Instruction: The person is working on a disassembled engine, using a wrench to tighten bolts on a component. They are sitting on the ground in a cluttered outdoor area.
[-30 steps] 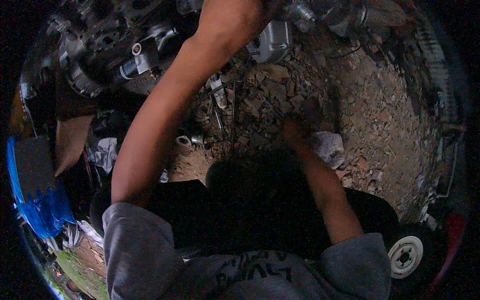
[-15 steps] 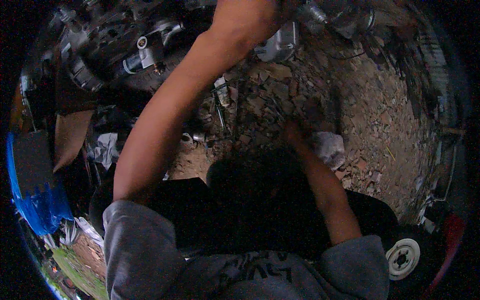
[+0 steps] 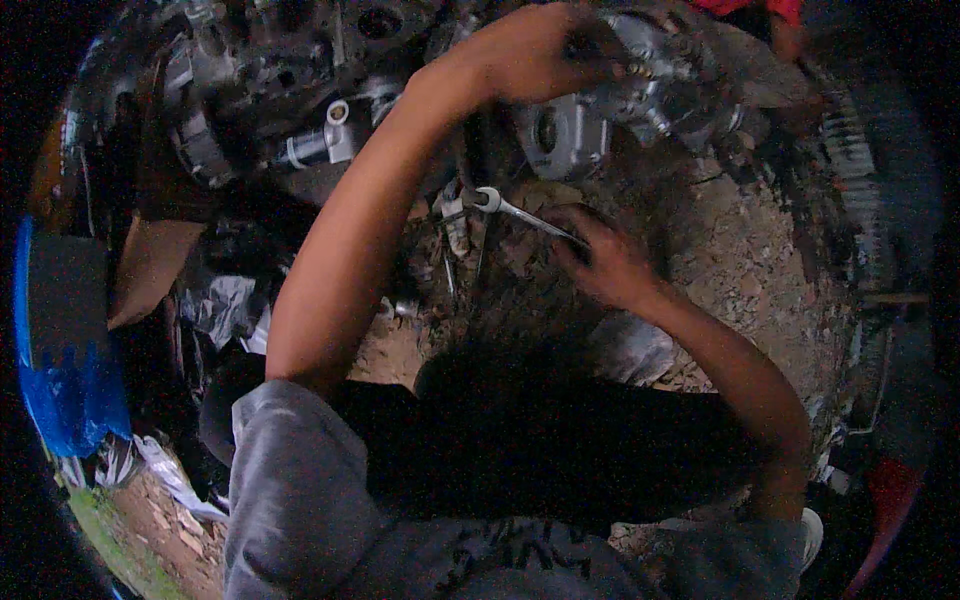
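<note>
My right hand [image 3: 618,268] is closed around the shank of a silver combination wrench [image 3: 530,218]. The wrench's open jaw points left, over the dirt and beside a small pale plug-like part [image 3: 456,222]. Farther up, my left hand [image 3: 545,58] reaches to a greasy metal engine assembly [image 3: 650,75]. Its thumb and fingers curl together at the assembly's left side; what they pinch there is too dark and blurred to make out. Just below that hand, a grey metal housing [image 3: 565,140] with a round opening sits on the ground.
Engine parts crowd the far left, including a silver cylindrical fitting [image 3: 318,148]. A thin metal rod [image 3: 449,272] lies on the rubble. Brown cardboard [image 3: 150,265] and blue plastic [image 3: 70,400] are at left. Another person's red clothing [image 3: 765,12] shows at the top right.
My right hand has risen from low near the ground, and the wrench now shows in it. My left hand remains by the engine assembly. The view has shifted, bringing more engine parts into sight.
</note>
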Demonstrator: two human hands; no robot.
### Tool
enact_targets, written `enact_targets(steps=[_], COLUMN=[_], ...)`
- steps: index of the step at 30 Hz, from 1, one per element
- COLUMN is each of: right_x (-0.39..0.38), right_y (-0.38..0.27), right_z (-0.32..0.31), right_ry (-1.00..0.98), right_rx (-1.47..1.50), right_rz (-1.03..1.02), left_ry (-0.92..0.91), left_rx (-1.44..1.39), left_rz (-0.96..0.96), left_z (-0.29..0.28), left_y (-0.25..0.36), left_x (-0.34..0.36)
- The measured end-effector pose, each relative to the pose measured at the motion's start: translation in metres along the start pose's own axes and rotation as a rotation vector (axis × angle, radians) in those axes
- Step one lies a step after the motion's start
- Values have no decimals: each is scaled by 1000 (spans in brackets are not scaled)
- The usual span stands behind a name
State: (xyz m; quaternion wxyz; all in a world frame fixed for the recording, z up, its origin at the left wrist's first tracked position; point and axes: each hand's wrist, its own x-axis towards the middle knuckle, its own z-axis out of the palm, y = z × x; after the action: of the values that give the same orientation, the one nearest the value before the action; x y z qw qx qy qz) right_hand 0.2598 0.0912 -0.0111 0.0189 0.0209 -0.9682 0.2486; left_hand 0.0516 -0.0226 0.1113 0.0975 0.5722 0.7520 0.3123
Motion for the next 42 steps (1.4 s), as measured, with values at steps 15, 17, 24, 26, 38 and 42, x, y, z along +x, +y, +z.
enact_targets(steps=[15,17,24,26,38,42], right_x=[-22,-16,17,25,29,14], right_y=[-71,-70,-85,-89,-101,-81], right_z=[-187,-202,-216,-216,-197,-166], right_ry=[450,492,314,273,155,241], right_rx=[-289,-416,-659,-703,-957,-918], right_rz=[127,109,33,47,280,259], left_ry=[408,479,347,336,273,244], left_rx=[-406,-511,-618,-661,-761,-769], left_rz=[-30,-21,24,37,30,34], left_z=[25,41,47,47,54,56], left_y=[-17,-27,-26,-31,-34,-32], left_x=[-4,2,14,14,7,8])
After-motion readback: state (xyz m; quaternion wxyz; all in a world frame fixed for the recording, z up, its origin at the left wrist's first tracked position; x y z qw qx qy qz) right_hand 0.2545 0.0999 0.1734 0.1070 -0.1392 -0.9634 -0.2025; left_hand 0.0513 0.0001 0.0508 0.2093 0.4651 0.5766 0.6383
